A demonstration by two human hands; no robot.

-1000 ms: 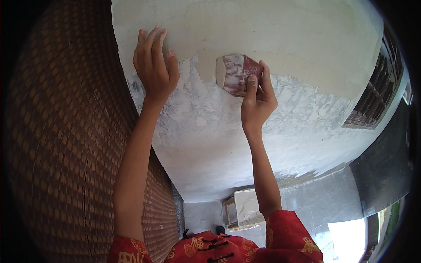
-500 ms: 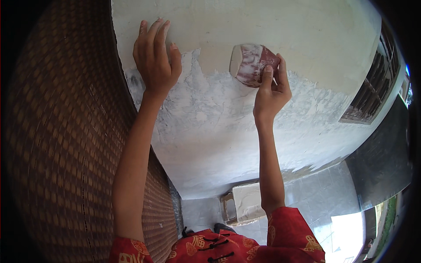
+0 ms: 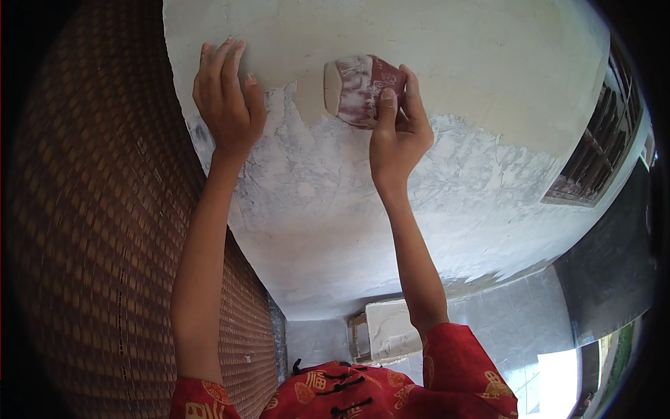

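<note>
My left hand (image 3: 227, 108) rests against the upper left of the wall (image 3: 314, 230), fingers stretched out and a little apart, with nothing in it. A flat reddish-brown putty spreader (image 3: 357, 92), smeared with white putty, is pinched between the thumb and fingers of my right hand (image 3: 399, 143). A thick pale layer of putty lines the spreader's left edge, which lies at or very near the wall. Behind it, the boundary between the smooth cream upper surface and the patchy white-grey lower coat runs ragged.
A brown woven panel (image 3: 91, 230) borders the wall on the left. Low down stands a small stand with a putty-covered board (image 3: 392, 329) on the grey tiled floor (image 3: 488, 307). A dark grille (image 3: 586, 140) and a black panel (image 3: 607, 258) are at right.
My right hand has moved the putty spreader leftward along the wall, closer to my left hand. The left hand keeps its place on the wall while the whole view shifts slightly.
</note>
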